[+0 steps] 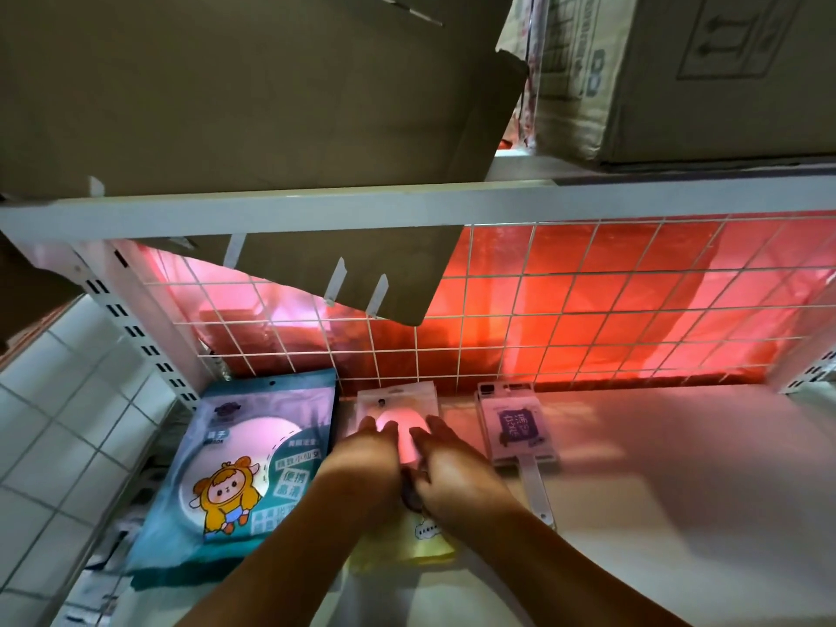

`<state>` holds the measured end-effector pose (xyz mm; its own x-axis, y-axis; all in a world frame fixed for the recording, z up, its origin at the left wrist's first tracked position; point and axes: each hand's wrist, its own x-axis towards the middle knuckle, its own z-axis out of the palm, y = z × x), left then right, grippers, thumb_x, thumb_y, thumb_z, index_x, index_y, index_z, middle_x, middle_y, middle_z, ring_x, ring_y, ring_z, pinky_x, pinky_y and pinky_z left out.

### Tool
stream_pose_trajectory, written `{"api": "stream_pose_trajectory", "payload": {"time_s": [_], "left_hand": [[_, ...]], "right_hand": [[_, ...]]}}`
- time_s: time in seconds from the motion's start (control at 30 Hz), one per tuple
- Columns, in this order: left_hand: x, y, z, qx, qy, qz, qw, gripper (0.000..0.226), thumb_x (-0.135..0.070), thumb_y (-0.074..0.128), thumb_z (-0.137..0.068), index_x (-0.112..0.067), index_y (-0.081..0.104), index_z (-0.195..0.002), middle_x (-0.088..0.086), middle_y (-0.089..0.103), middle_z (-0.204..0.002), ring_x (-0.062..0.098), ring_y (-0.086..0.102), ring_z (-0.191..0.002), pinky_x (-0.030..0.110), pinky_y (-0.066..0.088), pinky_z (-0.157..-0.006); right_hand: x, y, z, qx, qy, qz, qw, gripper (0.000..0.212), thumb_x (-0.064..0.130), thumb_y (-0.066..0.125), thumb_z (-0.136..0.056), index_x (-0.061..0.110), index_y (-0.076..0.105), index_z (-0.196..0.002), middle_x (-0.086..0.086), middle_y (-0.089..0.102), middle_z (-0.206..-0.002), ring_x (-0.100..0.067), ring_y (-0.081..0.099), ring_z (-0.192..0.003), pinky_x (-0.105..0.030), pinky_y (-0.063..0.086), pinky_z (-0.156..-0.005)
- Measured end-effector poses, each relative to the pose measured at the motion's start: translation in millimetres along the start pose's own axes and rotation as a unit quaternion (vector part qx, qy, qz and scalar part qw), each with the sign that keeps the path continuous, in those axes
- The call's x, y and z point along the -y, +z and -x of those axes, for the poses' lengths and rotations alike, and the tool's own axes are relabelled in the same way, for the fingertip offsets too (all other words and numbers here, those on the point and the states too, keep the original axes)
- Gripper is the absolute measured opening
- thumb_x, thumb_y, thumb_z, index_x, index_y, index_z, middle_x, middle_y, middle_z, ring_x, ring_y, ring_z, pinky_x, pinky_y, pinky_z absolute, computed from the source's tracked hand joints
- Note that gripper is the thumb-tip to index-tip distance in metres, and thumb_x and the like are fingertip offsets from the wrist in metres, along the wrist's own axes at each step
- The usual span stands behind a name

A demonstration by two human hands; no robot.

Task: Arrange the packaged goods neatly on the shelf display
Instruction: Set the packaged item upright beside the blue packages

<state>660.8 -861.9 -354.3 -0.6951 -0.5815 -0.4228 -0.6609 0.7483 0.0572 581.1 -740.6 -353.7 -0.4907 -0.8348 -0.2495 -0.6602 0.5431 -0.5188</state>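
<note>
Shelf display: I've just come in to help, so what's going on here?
A person is arranging goods on the white shelf. The left hand and right hand both rest on a clear packet with a pink item, by the wire grid. A teal package lies left of it, a purple-labelled packet right of it.

I face a white wire grid (543, 310) glowing red from behind; cardboard boxes (701, 74) sit above it, white wall tiles (54, 423) left of it.
</note>
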Motion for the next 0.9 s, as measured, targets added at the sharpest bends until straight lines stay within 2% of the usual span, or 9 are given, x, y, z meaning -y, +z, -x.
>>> {"api": "stream_pose_trajectory", "payload": {"time_s": [0.13, 0.33, 0.43, 0.57, 0.73, 0.83, 0.9], "left_hand": [[2.5, 2.6, 1.3, -0.007, 0.005, 0.007, 1.000, 0.071, -0.039, 0.057, -0.098, -0.019, 0.025, -0.158, 0.010, 0.031, -0.156, 0.026, 0.044, -0.136, 0.035, 0.038, -0.110], [5.9, 7.3, 4.2, -0.028, 0.017, -0.004, 0.999, 0.064, -0.043, 0.052, -0.100, -0.021, 0.028, -0.156, 0.012, 0.030, -0.158, 0.027, 0.046, -0.134, 0.035, 0.039, -0.109], [6.5, 10.2, 7.6, -0.028, 0.034, -0.011, 0.999, 0.068, -0.041, 0.052, -0.101, -0.020, 0.024, -0.159, 0.012, 0.021, -0.164, 0.027, 0.043, -0.139, 0.035, 0.037, -0.112], [3.3, 12.4, 13.8, -0.006, 0.036, -0.007, 0.999, 0.078, -0.035, 0.062, -0.095, -0.024, 0.020, -0.160, 0.009, 0.011, -0.167, 0.030, 0.041, -0.142, 0.039, 0.037, -0.115], [-4.5, 11.6, 15.4, 0.014, 0.028, -0.011, 0.999, 0.084, -0.033, 0.064, -0.095, -0.026, 0.012, -0.161, 0.008, 0.002, -0.169, 0.029, 0.029, -0.150, 0.042, 0.032, -0.119], [1.0, 9.6, 22.9, -0.039, 0.039, -0.008, 0.998, 0.075, -0.030, 0.058, -0.099, -0.027, 0.017, -0.161, 0.010, 0.007, -0.169, 0.026, 0.035, -0.147, 0.035, 0.031, -0.119], [4.8, 1.3, 32.9, -0.100, 0.059, 0.001, 0.993, 0.064, -0.027, 0.053, -0.100, -0.026, 0.028, -0.159, 0.014, 0.025, -0.165, 0.027, 0.047, -0.138, 0.033, 0.035, -0.114]], "right_hand": [[-2.4, 1.6, 1.2, -0.008, 0.004, -0.008, 1.000, 0.065, 0.044, 0.054, -0.097, 0.032, 0.028, -0.155, 0.008, 0.014, -0.167, -0.015, 0.017, -0.152, -0.029, 0.012, -0.121], [-1.5, 0.9, 4.6, 0.013, -0.002, 0.017, 1.000, 0.065, 0.047, 0.050, -0.098, 0.032, 0.027, -0.156, 0.005, 0.010, -0.167, -0.020, 0.024, -0.150, -0.032, 0.020, -0.120], [-0.5, 0.2, 3.8, 0.031, -0.002, 0.030, 0.999, 0.068, 0.050, 0.051, -0.097, 0.031, 0.025, -0.157, 0.003, 0.008, -0.168, -0.022, 0.025, -0.149, -0.033, 0.023, -0.120], [-0.1, 0.2, 3.9, 0.053, -0.009, 0.041, 0.998, 0.071, 0.045, 0.054, -0.097, 0.031, 0.021, -0.158, 0.002, 0.003, -0.168, -0.024, 0.027, -0.149, -0.034, 0.027, -0.119], [5.1, -3.4, -3.8, 0.122, 0.006, 0.063, 0.990, 0.076, 0.036, 0.057, -0.097, 0.031, 0.012, -0.159, 0.000, -0.007, -0.168, -0.027, 0.012, -0.153, -0.040, 0.020, -0.123], [3.7, -6.8, -2.8, 0.114, 0.005, 0.067, 0.991, 0.077, 0.036, 0.057, -0.097, 0.032, 0.011, -0.159, 0.001, -0.004, -0.168, -0.026, 0.009, -0.153, -0.043, 0.015, -0.124], [6.1, -14.8, 2.2, 0.091, -0.007, 0.075, 0.993, 0.074, 0.037, 0.055, -0.097, 0.029, 0.016, -0.159, -0.001, 0.007, -0.167, -0.025, 0.017, -0.151, -0.041, 0.018, -0.124]]}}
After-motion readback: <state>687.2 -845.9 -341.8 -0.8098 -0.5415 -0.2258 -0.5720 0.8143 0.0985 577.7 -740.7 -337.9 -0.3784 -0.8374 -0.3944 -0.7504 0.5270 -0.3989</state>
